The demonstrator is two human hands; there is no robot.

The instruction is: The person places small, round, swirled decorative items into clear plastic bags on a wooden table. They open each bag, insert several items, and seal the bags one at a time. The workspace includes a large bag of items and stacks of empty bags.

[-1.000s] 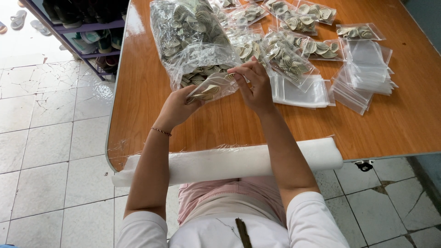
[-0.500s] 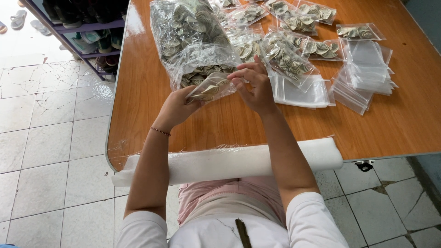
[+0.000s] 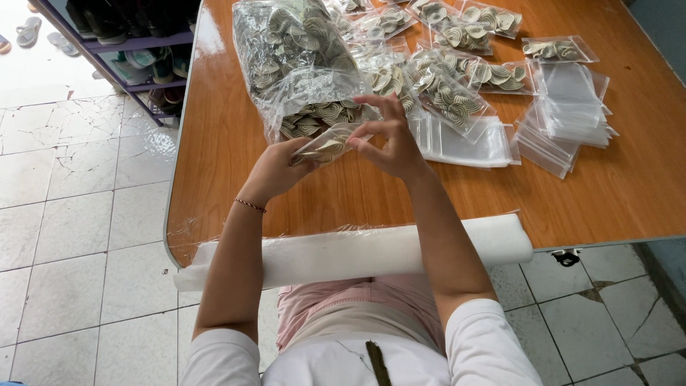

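Both hands, L point(image 3: 275, 168) & R point(image 3: 389, 143), pinched a small bag point(image 3: 327, 145) I held, big bag point(image 3: 296, 61) at 12 o'clock.

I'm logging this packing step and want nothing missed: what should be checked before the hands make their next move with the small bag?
1. Small bag held by both hands: ok; left hand and right hand pinch it.
2. Bag has pieces inside: ok; tan pieces show through.
3. Bag mouth sealed: cannot tell.
4. Big supply bag close by: ok; just behind the hands.
5. Empty bags in stock: ok; stacked to the right.
6. Bare table to set it down: ok.
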